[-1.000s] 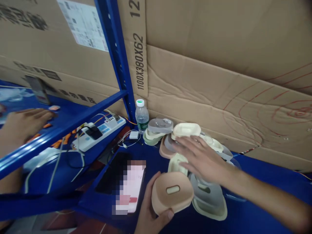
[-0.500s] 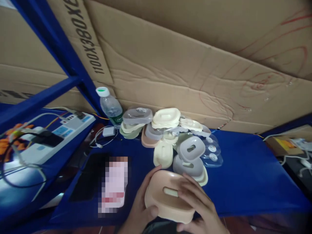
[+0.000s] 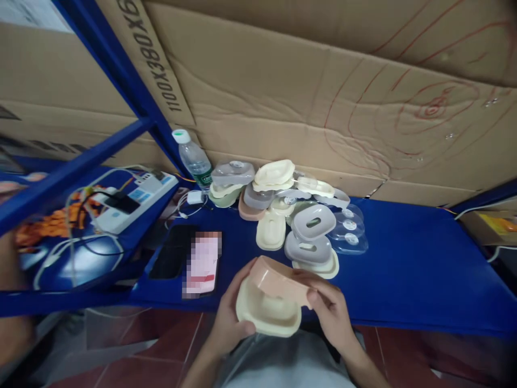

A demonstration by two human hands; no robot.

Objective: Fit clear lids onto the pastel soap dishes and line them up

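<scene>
Close to my body, my left hand [image 3: 232, 318] grips a cream soap dish base [image 3: 269, 320] by its left side, thumb on the near rim. My right hand [image 3: 329, 304] is closed on a peach soap dish tray [image 3: 278, 280], tilted up over the base's far edge. Just beyond lie two grey slotted soap dish trays [image 3: 315, 222], partly stacked, over a cream piece [image 3: 331, 267]. A small cream dish [image 3: 271, 230] lies to their left. Behind these, more soap dish parts in cream, grey, green and peach are heaped, with clear plastic covers [image 3: 351, 237] at the right.
Two phones, one black [image 3: 172, 250] and one with a lit blurred screen [image 3: 204, 264], lie left on the blue table [image 3: 412, 258]. A water bottle [image 3: 194, 159] and a white charger [image 3: 196, 197] stand behind. Further left are a power strip [image 3: 137, 202] and another person's arm [image 3: 14, 302].
The peach tray has been lifted and tipped up by my right hand, exposing the cream base in my left hand. The camera view has shifted, showing more floor and my lap.
</scene>
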